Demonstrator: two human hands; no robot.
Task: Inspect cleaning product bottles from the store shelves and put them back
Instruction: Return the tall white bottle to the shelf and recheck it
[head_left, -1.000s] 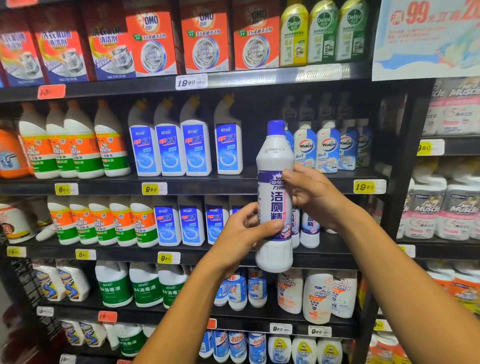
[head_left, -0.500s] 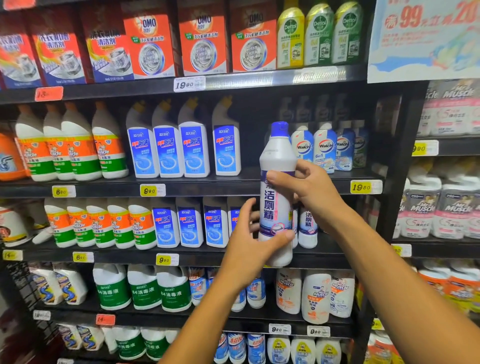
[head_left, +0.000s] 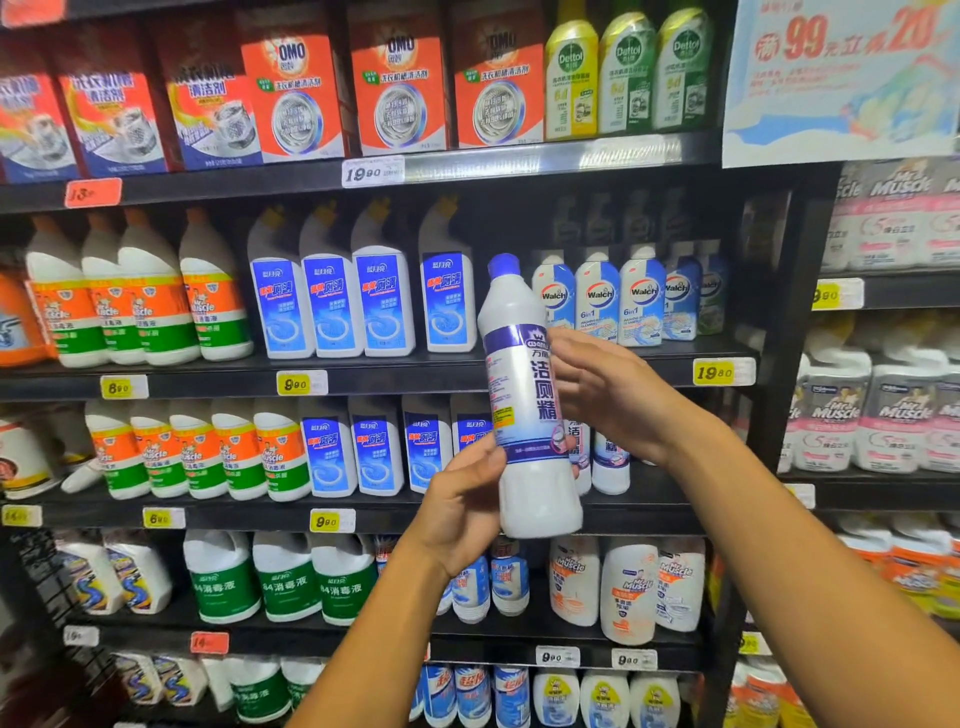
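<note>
We stand before a tall black shelving unit (head_left: 774, 364) stocked row upon row with cleaning products: orange OMO boxes (head_left: 397, 88) and green Dettol bottles (head_left: 626, 73) along the top, blue-labelled toilet cleaner bottles (head_left: 332, 306) and Walch bottles (head_left: 597, 296) on the next level, green-labelled disinfectant jugs (head_left: 283, 577) lower down. A promotional poster (head_left: 841, 78) hangs at the upper right. In front of the middle shelves we hold a white bottle with a purple cap (head_left: 524, 395), off the shelf, upright but leaning slightly left. Our left hand (head_left: 467, 509) grips its lower body, fingers curled round the back and thumb pressed on the front. Our right hand (head_left: 602, 389) sits against the label on the right side, fingers fairly straight and blurred, touching rather than clasping. Yellow price tags (head_left: 719, 371) line the shelf edges.
</note>
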